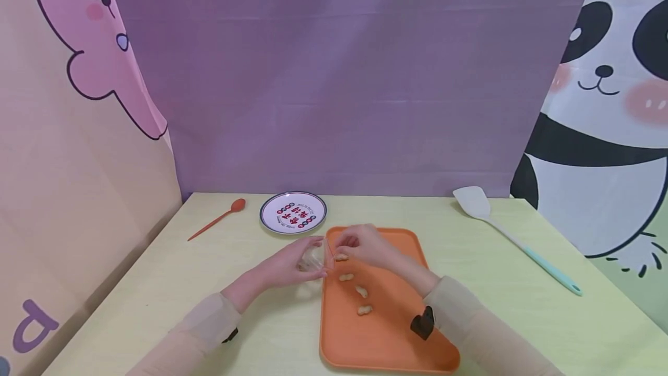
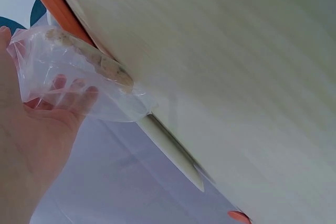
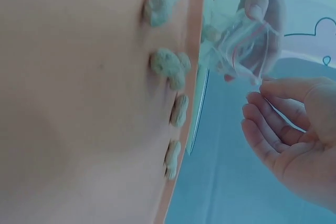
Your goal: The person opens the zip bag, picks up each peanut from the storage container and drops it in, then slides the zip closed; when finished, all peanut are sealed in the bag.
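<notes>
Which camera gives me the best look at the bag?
Left wrist: it shows the clear bag large and close, with peanuts visible inside. Right wrist looks toward its open mouth, smaller. Head shows it smallest, partly covered by the left hand.

Beige sleeves (image 1: 498,332), paler cuffs (image 1: 456,300), 2 black wrist pieces (image 1: 424,324), bare fingers (image 3: 289,88).

Decent room to pass between the orange tray (image 1: 386,341) and the spatula (image 1: 518,242), tho the right sleeve (image 1: 464,309) cuts across the near end, and 4 peanuts (image 1: 364,310) clog the tray's left side
</notes>
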{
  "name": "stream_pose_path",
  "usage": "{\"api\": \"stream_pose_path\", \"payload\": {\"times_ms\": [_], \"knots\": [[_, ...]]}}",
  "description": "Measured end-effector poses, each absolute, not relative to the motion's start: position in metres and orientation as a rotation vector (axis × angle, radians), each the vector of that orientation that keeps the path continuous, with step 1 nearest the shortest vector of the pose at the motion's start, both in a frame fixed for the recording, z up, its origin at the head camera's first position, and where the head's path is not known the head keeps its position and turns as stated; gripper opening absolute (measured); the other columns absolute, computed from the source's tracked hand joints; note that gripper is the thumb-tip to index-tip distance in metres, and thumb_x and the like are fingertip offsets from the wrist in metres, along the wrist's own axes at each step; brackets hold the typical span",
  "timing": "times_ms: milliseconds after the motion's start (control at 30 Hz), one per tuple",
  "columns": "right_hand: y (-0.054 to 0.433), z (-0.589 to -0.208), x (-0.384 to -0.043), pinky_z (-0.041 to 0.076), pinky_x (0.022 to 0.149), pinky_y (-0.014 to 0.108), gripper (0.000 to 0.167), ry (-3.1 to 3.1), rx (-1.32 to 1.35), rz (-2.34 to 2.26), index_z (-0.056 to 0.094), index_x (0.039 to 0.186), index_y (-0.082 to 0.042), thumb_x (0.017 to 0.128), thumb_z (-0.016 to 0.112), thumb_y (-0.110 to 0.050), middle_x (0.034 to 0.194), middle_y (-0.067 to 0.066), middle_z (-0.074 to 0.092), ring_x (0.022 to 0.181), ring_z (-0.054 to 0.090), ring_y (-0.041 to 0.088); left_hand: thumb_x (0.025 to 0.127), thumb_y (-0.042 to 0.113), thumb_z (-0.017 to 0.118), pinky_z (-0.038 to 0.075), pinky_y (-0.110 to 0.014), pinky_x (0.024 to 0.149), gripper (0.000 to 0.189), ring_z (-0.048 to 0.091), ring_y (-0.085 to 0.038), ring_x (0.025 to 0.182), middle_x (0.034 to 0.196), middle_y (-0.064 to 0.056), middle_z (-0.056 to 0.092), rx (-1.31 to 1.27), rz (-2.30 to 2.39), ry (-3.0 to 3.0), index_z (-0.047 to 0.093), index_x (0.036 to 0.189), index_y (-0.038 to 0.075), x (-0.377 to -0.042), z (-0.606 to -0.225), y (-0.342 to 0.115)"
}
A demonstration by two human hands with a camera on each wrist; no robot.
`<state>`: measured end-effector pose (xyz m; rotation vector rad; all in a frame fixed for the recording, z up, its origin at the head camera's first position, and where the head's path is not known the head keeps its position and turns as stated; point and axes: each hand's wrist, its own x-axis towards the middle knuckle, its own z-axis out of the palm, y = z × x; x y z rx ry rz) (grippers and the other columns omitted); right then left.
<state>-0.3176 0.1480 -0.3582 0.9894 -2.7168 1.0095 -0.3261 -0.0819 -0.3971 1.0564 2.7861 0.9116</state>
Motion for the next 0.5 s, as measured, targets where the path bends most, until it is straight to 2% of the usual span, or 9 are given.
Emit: {"api": "stream_pose_path", "payload": {"times_ms": [300,500], "knots": [[0.164,-0.353,-0.333,0.051,0.065,0.021,0.01,-2.685,0.94,0.829,0.071,0.093,-0.005,0.086,0.067,-0.011,0.085,0.004,0.07,0.073,0.063,0.013,0.081,0.052,0.066,0.034,-0.039,0.11,0.079,0.04,-0.019,0.132,0.141,-0.003,0.046,1.054,0.907,2.785,0.035,0.143,0.014,-0.328,-0.397,-0.083],[0.173,-0.359,-0.345,0.053,0.069,0.025,0.012,-2.72,0.933,0.811,0.069,0.097,-0.006,0.088,0.064,-0.012,0.09,0.005,0.069,0.08,0.064,0.017,0.081,0.053,0.066,0.033,-0.04,0.11,0.079,0.039,-0.019,0.133,0.143,-0.002,0.044,1.035,0.911,2.778,0.035,0.143,0.014,-0.328,-0.398,-0.082]]}}
